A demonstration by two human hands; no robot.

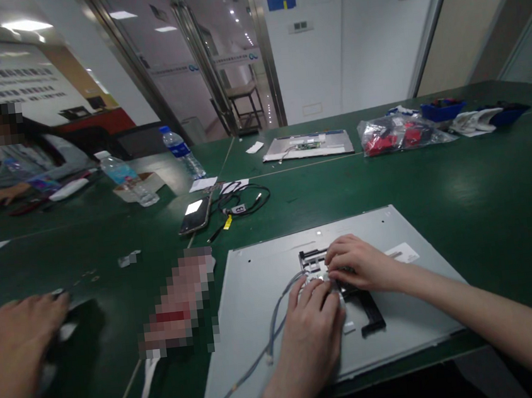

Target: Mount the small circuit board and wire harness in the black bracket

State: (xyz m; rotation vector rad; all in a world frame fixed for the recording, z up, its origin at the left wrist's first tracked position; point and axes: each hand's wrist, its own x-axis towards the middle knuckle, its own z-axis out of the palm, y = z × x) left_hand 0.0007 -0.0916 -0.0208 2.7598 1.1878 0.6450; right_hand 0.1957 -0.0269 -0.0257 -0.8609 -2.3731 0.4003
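Observation:
A flat, light grey metal panel lies on the green table in front of me. My left hand rests over its middle, fingers bent and close together on small parts beneath them. Opposite, my right hand has its fingers pinched by the same spot; the fingers hide what they hold. Around both hands shows a black plastic bracket on the panel. Grey cables run from near my left fingertips down to the panel's lower left. A white label lies beyond my right wrist.
Left of the panel lies a blurred reddish item; farther left is another person's hand. Beyond are a phone, coiled black cables, water bottles, another panel and a plastic bag of red items.

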